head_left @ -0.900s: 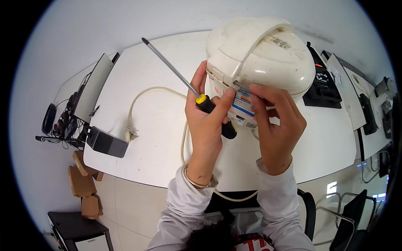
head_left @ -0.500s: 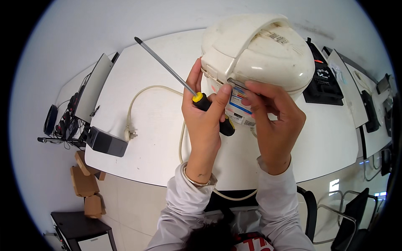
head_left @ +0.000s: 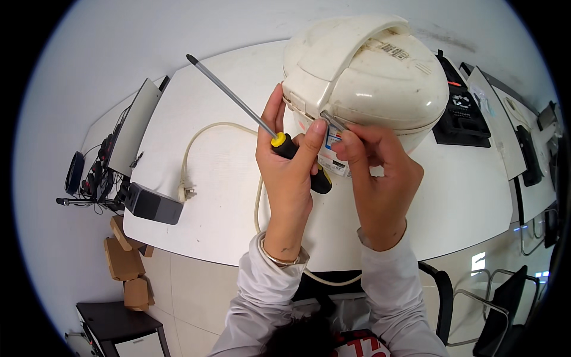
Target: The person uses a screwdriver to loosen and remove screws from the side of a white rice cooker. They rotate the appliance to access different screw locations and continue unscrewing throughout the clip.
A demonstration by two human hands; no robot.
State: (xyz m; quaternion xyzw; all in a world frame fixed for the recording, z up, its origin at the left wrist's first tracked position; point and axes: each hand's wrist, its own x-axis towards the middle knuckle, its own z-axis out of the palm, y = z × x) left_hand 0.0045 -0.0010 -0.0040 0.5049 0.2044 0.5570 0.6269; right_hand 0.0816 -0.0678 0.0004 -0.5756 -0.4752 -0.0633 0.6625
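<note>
A yellowed white rice cooker (head_left: 388, 83) with an arched handle stands on the white table (head_left: 214, 166). My left hand (head_left: 285, 160) is closed round a black-and-yellow screwdriver (head_left: 285, 146), its long shaft angled up-left, while the fingertips rest along the cooker's front left side. My right hand (head_left: 380, 172) pinches a thin metal rod (head_left: 333, 121) at the handle's hinge; the rod's far end meets the joint near my left thumb. A colored label shows on the cooker's front, partly covered by my fingers.
A cream cord with plug (head_left: 183, 191) lies at left, near a grey box (head_left: 153, 203). A monitor (head_left: 128, 128) and tangled cables are far left, cardboard boxes (head_left: 122, 259) below. A black open tool case (head_left: 461, 116) lies behind the cooker at right. Chairs (head_left: 493, 309) stand lower right.
The cooker and my left hand with the screwdriver have shifted slightly leftward. My right hand has moved a little left and down, and more of the metal rod shows at the hinge.
</note>
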